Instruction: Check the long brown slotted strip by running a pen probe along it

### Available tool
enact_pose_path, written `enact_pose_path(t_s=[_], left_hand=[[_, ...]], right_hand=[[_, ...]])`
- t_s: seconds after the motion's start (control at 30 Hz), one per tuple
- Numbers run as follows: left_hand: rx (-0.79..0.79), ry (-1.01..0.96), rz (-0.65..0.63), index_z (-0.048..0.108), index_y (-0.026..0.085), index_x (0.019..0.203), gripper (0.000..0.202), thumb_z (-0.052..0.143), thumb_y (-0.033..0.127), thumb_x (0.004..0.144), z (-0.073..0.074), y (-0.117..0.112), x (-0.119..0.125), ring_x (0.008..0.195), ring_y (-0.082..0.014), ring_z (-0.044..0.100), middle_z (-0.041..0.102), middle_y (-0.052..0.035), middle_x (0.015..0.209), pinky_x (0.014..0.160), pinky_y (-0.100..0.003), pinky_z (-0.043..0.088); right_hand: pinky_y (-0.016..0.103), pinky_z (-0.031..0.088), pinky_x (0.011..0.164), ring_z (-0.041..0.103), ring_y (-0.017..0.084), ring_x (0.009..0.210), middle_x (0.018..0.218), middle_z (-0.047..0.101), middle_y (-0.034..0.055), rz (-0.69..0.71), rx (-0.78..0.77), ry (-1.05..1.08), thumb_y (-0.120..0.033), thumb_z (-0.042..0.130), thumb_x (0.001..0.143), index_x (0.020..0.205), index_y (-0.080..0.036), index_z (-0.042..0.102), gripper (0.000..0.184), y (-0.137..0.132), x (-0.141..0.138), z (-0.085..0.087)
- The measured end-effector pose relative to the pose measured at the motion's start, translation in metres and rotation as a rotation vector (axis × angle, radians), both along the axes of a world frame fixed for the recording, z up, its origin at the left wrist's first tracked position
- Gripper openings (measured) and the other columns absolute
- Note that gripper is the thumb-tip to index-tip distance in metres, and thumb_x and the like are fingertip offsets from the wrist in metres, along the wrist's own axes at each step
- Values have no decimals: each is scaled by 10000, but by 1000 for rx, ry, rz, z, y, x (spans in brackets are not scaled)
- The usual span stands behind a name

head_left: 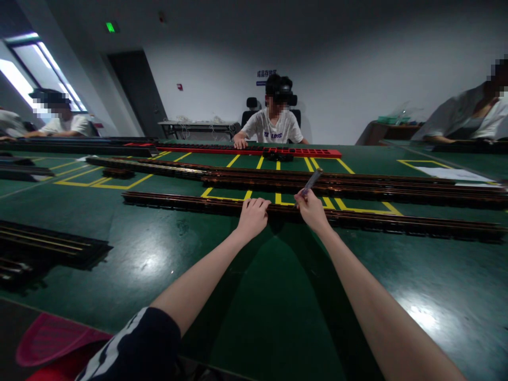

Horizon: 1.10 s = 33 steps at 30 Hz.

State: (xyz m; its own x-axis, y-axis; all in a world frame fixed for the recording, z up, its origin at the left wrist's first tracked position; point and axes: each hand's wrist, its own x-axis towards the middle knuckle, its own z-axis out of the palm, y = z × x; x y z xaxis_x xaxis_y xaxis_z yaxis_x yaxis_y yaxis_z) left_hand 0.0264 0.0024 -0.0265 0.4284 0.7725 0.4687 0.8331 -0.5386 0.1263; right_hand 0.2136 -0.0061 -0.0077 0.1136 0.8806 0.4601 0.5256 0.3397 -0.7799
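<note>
A long dark brown strip (397, 219) lies across the green table (254, 296) in front of me. My left hand (252, 216) rests on that strip with its fingers curled over the near edge. Just to the right, my right hand (311, 210) is closed on a thin pen-like tool (310, 182) that points up and away, its lower end at the strip. Two more long dark strips (357, 185) lie parallel farther back.
A person across the table has a hand on a long red strip (301, 152). Other people sit at far left and far right. Dark trays (47, 248) lie at the left, a white sheet (452, 173) at right, a pink object (51, 338) at bottom left. Yellow lines mark the table.
</note>
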Motion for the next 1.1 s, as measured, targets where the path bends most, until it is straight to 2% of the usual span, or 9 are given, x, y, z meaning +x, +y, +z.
enact_pose_path(t_s=[0.37, 0.53, 0.93, 1.1], left_hand=[[49, 37, 23, 577, 174, 1189, 367, 392, 126, 877, -2, -1, 2, 1128, -222, 545, 634, -82, 1182, 1051, -427, 349], [66, 49, 35, 582, 185, 1182, 373, 400, 121, 863, -1, -2, 2, 1126, -239, 546, 636, -82, 1183, 1053, -459, 342], [50, 36, 80, 573, 182, 1171, 381, 416, 102, 834, 2, -5, 3, 1165, -253, 530, 635, -92, 1192, 1077, -508, 303], [50, 22, 102, 574, 218, 1176, 431, 422, 70, 801, 3, -7, 2, 1164, -267, 523, 634, -90, 1183, 1068, -534, 303]], right_hand=[[305, 413, 591, 529, 173, 599, 646, 551, 12, -19, 17, 19, -499, 463, 852, 801, -213, 474, 290, 2, 1, -2], [312, 423, 599, 535, 175, 583, 626, 553, 7, -16, 48, 25, -445, 465, 851, 794, -214, 474, 238, 4, 2, -5], [327, 447, 626, 572, 192, 617, 635, 578, 16, 1, 28, 7, -424, 476, 849, 800, -212, 488, 217, 3, -1, -2], [330, 458, 626, 579, 194, 623, 647, 588, 23, 5, 12, 11, -423, 482, 848, 801, -209, 495, 219, 2, 0, -2]])
